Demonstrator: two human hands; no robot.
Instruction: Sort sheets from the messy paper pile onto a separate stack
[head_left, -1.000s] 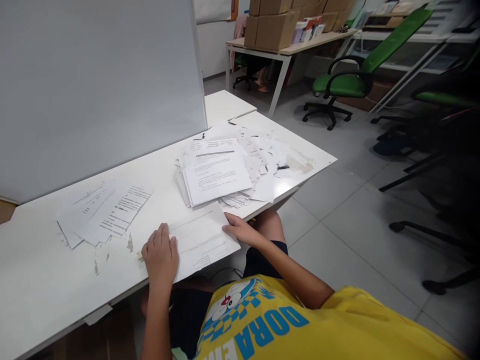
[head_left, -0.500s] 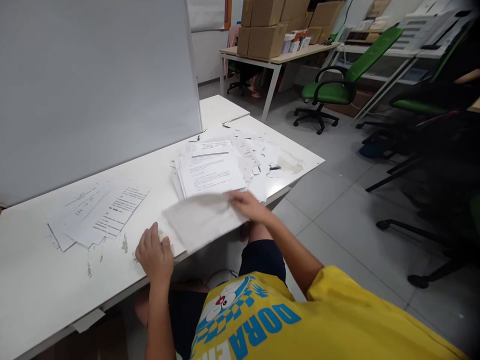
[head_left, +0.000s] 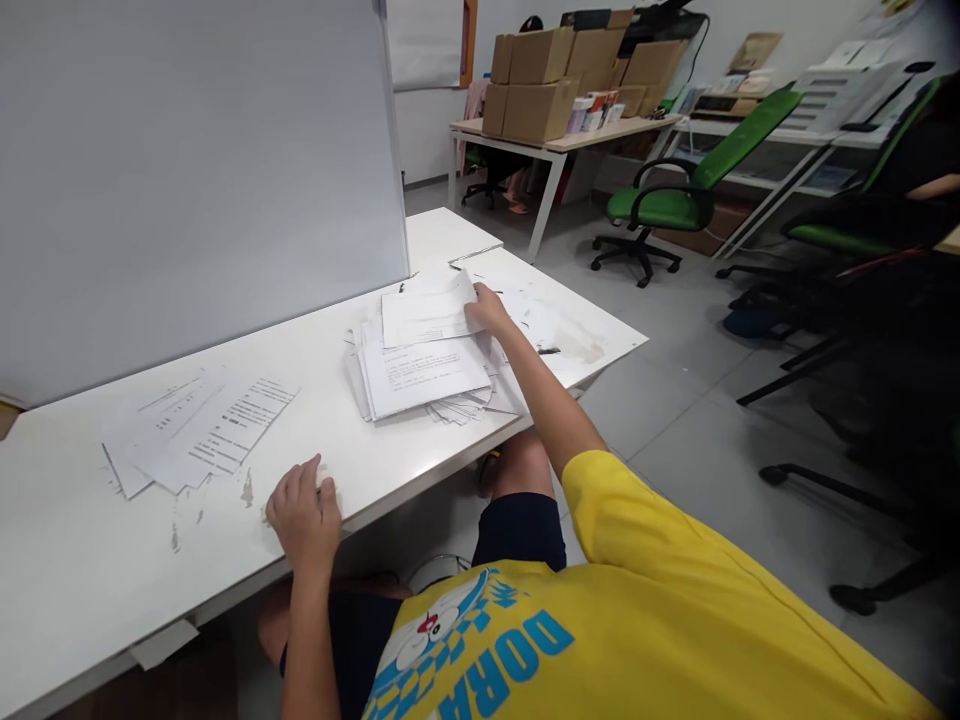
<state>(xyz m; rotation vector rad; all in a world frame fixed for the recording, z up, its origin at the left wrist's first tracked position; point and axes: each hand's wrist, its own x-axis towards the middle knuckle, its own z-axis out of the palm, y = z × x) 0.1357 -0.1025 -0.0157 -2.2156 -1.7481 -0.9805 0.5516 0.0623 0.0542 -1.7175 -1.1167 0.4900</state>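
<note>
Pinching a single sheet [head_left: 424,312] by its far edge, the right hand [head_left: 489,308] holds it just above the paper stack [head_left: 424,375]; the left hand [head_left: 304,515], fingers loosely curled and empty, braces on the desk [head_left: 75,560] edge nearer the body.

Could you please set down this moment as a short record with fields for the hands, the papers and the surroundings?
Left hand: left hand rests flat near the front edge of the white table, holding nothing.
Right hand: right hand is stretched out, holding a sheet over the big paper pile.
Other papers: a small fanned stack lies on the table beyond the left hand.
Behind the table: a whiteboard stands upright.
Surroundings: a green office chair; cardboard boxes on a far table.
</note>
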